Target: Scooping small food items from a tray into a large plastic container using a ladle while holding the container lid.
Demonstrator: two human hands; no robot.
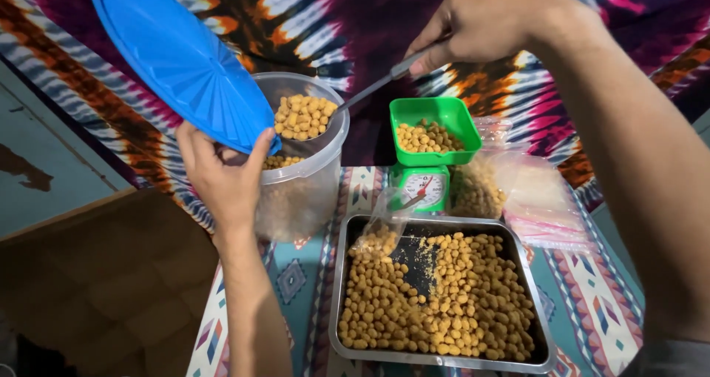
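While our right hand (481,22) pinches the handle of a spoon (307,118) heaped with yellow nuts, its bowl hangs over the clear tub (307,192) — any spill falls back in. Our left hand (222,177) clamps the blue lid (177,59), tilted off the mouth. Near the table's far edge stands a green scale (433,144); the steel tray (340,288) sits nearer us.

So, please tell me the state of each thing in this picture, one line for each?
Blue lid: off, tilted, held by left hand.
Clear container: open, partly filled with snacks.
Spoon: loaded, over the container, held by right hand.
Green scale pan: partly filled.
Scale: upright, needle deflected.
Metal tray: mostly covered with snacks.
Plastic bags: lying flat.
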